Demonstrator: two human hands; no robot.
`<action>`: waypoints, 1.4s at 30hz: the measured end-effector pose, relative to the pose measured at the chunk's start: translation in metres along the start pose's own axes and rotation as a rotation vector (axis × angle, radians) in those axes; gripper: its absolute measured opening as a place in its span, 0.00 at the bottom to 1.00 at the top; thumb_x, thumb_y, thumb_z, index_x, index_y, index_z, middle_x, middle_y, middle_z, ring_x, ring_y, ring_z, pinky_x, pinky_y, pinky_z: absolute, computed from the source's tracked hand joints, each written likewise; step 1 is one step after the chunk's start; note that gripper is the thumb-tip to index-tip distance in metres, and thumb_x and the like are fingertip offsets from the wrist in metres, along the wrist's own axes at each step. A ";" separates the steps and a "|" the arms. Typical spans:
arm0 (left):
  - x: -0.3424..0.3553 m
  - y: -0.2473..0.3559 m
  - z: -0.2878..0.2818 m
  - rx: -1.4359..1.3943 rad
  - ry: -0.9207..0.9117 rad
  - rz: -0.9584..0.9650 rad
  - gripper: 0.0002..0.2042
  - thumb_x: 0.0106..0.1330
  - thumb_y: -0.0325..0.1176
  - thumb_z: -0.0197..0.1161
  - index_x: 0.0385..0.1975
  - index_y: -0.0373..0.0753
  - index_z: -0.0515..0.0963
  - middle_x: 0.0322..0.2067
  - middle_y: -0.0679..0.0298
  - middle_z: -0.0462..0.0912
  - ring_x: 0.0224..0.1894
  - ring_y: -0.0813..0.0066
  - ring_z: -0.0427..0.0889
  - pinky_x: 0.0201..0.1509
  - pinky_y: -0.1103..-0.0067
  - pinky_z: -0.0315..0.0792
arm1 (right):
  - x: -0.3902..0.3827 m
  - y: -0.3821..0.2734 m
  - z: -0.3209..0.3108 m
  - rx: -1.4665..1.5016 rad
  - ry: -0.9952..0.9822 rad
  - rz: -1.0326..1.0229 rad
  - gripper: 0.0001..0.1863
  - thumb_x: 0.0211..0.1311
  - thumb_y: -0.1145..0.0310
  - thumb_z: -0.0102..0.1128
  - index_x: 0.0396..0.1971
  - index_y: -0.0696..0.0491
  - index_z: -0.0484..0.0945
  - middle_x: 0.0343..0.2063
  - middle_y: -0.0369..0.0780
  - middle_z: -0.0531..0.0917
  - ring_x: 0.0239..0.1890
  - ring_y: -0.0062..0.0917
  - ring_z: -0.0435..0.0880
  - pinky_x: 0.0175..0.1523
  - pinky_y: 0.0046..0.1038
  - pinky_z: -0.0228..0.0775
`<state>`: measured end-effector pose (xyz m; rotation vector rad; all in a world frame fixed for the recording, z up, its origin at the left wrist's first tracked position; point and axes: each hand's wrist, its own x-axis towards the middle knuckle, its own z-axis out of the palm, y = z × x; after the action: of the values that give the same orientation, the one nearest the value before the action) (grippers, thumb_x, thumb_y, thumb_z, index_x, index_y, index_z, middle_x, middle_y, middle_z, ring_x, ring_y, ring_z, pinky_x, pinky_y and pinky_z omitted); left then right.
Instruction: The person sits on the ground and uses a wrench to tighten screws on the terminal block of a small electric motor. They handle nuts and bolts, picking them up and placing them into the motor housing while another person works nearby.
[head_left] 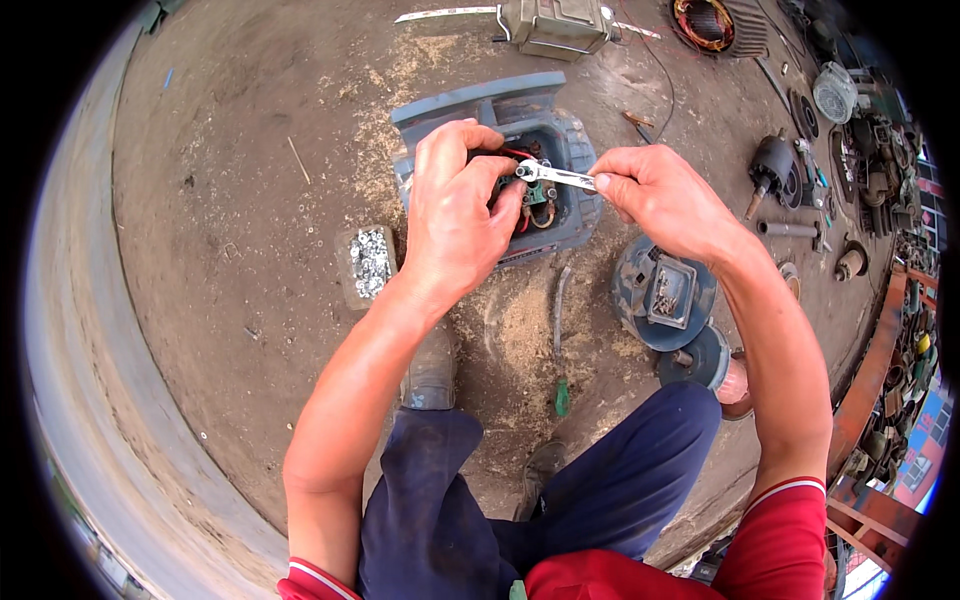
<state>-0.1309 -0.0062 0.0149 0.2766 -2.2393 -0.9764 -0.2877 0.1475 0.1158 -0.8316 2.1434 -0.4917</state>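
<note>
My right hand grips the outer end of a silver wrench between thumb and bent fingers. The wrench's other end sits over the open terminal box of a blue-grey motor housing. From the left, my left hand reaches over the box, its thumb and fingers curled in at the wrench head. What those fingertips pinch is hidden. Inside the box a green terminal block shows, along with a red wire and wire lugs.
A tray of small nuts or washers lies left of the housing. Nearer me is a green-handled screwdriver. A clear tray of fasteners rests on a round blue cover. A rotor and other parts lie right.
</note>
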 end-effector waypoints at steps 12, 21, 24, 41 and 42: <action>-0.005 0.004 -0.001 0.070 -0.033 -0.063 0.11 0.54 0.22 0.72 0.37 0.36 0.85 0.51 0.57 0.80 0.63 0.51 0.73 0.67 0.61 0.67 | -0.005 0.002 0.009 0.169 -0.013 0.061 0.13 0.75 0.65 0.53 0.39 0.58 0.83 0.20 0.33 0.75 0.24 0.17 0.69 0.31 0.29 0.63; -0.010 0.007 0.003 0.127 0.003 -0.073 0.10 0.56 0.22 0.70 0.39 0.36 0.85 0.52 0.56 0.80 0.65 0.49 0.72 0.67 0.59 0.66 | -0.004 0.005 0.015 0.232 -0.031 0.097 0.13 0.76 0.66 0.52 0.40 0.58 0.83 0.21 0.33 0.78 0.22 0.17 0.71 0.30 0.28 0.65; -0.012 0.011 -0.003 0.135 0.027 -0.067 0.11 0.58 0.23 0.70 0.41 0.36 0.84 0.52 0.54 0.79 0.64 0.49 0.72 0.67 0.59 0.66 | -0.016 -0.005 0.027 0.355 -0.061 0.162 0.12 0.76 0.67 0.52 0.41 0.59 0.81 0.22 0.35 0.81 0.23 0.18 0.76 0.31 0.26 0.70; -0.028 0.027 -0.069 0.139 0.051 -0.324 0.08 0.68 0.27 0.68 0.43 0.34 0.79 0.35 0.62 0.81 0.31 0.76 0.75 0.37 0.79 0.73 | 0.000 -0.088 0.140 1.722 0.086 0.183 0.08 0.77 0.67 0.51 0.47 0.54 0.75 0.41 0.36 0.81 0.42 0.22 0.80 0.48 0.30 0.73; -0.018 0.022 -0.070 0.076 0.059 -0.368 0.08 0.69 0.27 0.67 0.44 0.32 0.80 0.35 0.63 0.80 0.31 0.79 0.74 0.37 0.79 0.72 | 0.002 -0.089 0.137 1.699 0.066 0.175 0.08 0.77 0.67 0.51 0.48 0.54 0.76 0.44 0.37 0.82 0.45 0.23 0.81 0.50 0.31 0.74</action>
<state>-0.0701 -0.0236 0.0565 0.7629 -2.2174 -1.0543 -0.1472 0.0727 0.0798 0.3529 1.0798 -1.7923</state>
